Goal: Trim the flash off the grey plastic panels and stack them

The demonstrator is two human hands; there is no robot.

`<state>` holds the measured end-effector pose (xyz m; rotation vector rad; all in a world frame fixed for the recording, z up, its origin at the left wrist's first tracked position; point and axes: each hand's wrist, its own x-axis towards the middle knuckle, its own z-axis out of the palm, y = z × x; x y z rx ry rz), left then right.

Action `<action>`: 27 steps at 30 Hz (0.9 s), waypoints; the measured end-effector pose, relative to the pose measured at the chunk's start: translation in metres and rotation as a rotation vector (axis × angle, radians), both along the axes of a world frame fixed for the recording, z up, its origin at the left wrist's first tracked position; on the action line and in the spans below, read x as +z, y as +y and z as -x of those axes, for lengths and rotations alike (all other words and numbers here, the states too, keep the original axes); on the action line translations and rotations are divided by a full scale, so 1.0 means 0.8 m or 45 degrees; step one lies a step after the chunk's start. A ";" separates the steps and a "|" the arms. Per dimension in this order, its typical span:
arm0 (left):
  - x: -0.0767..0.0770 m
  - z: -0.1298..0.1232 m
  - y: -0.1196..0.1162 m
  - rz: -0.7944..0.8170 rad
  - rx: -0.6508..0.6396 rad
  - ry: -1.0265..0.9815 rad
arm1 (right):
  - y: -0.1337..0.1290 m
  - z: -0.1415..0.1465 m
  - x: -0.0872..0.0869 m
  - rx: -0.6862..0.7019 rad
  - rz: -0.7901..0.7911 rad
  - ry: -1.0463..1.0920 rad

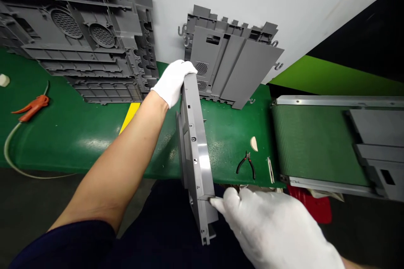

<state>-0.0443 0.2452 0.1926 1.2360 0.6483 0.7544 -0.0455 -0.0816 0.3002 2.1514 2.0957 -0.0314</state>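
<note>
Steadily, our left hand [173, 83] grips the grey plastic panel [195, 151]; our right hand [268, 229] pinches a thin blade [215, 198] at its edge

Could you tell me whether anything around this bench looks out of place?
A red item, partly hidden, sits below the conveyor, off the bench, unlike the pliers and panels lying on it.

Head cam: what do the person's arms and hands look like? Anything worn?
The left hand and the right hand both wear plain white fabric gloves, with no markings visible. The left forearm is bare, with no straps or cables, up to a dark navy sleeve. The right arm is almost entirely out of frame.
</note>
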 end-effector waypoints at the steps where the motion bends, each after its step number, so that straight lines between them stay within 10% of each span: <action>1: 0.000 0.001 0.000 0.009 0.006 0.004 | 0.000 -0.001 0.000 0.007 0.005 0.001; 27: 0.014 -0.004 -0.008 0.091 0.011 0.045 | -0.018 -0.011 -0.005 0.133 0.098 0.120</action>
